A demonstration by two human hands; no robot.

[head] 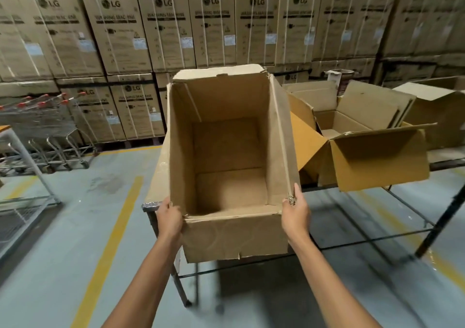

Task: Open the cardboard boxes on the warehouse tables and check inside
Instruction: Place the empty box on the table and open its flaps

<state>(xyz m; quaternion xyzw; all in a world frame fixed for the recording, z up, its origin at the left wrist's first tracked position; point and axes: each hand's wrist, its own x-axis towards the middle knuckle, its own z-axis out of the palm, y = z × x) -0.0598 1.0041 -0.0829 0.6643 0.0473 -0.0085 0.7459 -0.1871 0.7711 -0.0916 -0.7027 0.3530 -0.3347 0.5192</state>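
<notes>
A tall brown cardboard box stands open on the end of a metal-framed table, tipped toward me so its bare inside shows; nothing lies in it. My left hand grips the box's near left corner, fingers curled round the edge. My right hand holds the near right corner with the thumb on the torn rim. The near flap hangs down between my wrists.
A second open box with splayed flaps sits to the right on the table, a third beyond it. Shopping trolleys stand at left. Stacked washing-machine cartons wall the back. Yellow floor lines run below.
</notes>
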